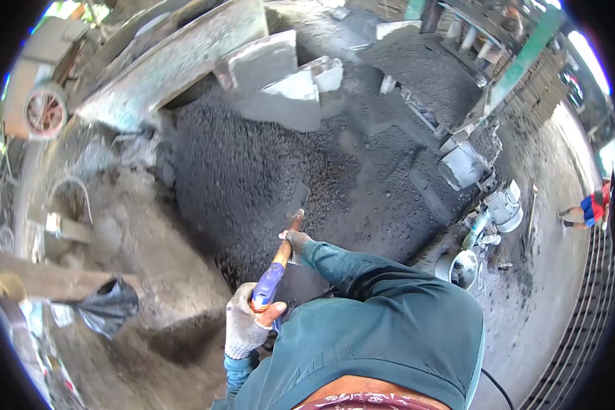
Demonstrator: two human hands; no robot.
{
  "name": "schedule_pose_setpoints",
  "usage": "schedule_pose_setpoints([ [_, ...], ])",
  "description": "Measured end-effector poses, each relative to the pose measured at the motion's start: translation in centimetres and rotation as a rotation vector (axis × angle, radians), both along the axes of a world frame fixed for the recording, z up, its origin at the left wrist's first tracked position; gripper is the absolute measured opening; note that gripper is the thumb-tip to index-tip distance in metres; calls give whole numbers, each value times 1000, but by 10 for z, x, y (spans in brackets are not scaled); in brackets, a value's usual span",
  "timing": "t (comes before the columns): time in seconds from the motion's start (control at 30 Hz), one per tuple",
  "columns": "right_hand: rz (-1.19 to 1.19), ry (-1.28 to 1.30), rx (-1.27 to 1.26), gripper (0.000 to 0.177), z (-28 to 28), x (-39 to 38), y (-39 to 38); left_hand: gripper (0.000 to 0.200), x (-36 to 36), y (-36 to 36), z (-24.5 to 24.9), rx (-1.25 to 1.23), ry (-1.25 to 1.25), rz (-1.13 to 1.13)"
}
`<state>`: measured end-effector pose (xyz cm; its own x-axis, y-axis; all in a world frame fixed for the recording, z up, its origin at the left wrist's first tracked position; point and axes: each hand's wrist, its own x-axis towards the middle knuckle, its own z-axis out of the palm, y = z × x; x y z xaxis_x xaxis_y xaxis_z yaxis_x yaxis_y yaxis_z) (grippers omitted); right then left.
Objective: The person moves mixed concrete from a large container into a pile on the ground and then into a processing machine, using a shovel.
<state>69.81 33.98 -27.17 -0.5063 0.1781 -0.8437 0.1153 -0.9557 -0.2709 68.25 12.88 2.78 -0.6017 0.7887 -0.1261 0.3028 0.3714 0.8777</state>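
Your shovel (281,256) points away from you, running up and a little to the right from your chest. Its blade (299,197) is small, flat and dull grey, dusted the same colour as the dark gravel heap (253,171) that its tip lies against. The shaft is orange-brown wood, and the near end wears a blue-purple covering (268,285). Your left grip (242,326), in a white knit glove, is wrapped round that near end. Your right grip (294,240), in a grey glove, is closed round the wood farther up, not far below the blade.
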Motion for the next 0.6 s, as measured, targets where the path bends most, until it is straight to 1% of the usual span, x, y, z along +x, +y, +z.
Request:
schedule_pose_setpoints([
  [0.03,-30,15,-5,26,-4,-5,14,48,-6,18,5,67,103,-64],
  [0.07,-60,28,-9,25,-5,-7,28,48,-9,31,14,31,62,-102],
  [0.1,-96,49,-5,23,-12,-6,46,47,-10,42,13,1,31,-147],
  [0.13,-69,38,21,19,14,2,57,45,-10,49,8,92,-170,-165],
  [0.2,-45,113,96,18,1,6,95,39,-22,72,-9,244,-581,-199],
  [0.23,-33,139,121,17,-4,3,129,39,-30,109,-27,400,-736,-129],
  [0.27,-92,68,88,14,16,8,144,42,-41,133,-53,429,-709,-82],
  [0.3,-35,38,128,15,22,18,160,45,-50,160,-85,464,-686,-37],
  [0.33,166,242,417,19,7,28,190,47,-57,196,-110,296,-670,42],
  [0.37,303,181,560,25,48,45,195,50,-62,230,-134,132,-650,114],
  [0.4,446,111,707,32,95,63,200,51,-69,270,-162,-7,-951,85],
  [0.43,581,37,846,40,142,81,204,51,-74,311,-172,-175,-1248,69],
  [0.47,694,23,872,51,159,95,212,41,-63,344,-159,-197,-1381,53],
  [0.5,671,-23,1137,57,202,114,197,32,-52,373,-147,-221,-1504,36],
  [0.53,520,59,1273,59,250,142,175,24,-67,416,-202,-88,-1509,79],
  [0.57,405,73,1435,47,266,178,161,18,-80,456,-258,53,-1522,126],
  [0.6,64,78,1206,48,293,202,133,15,-76,479,-250,45,-1539,144],
])
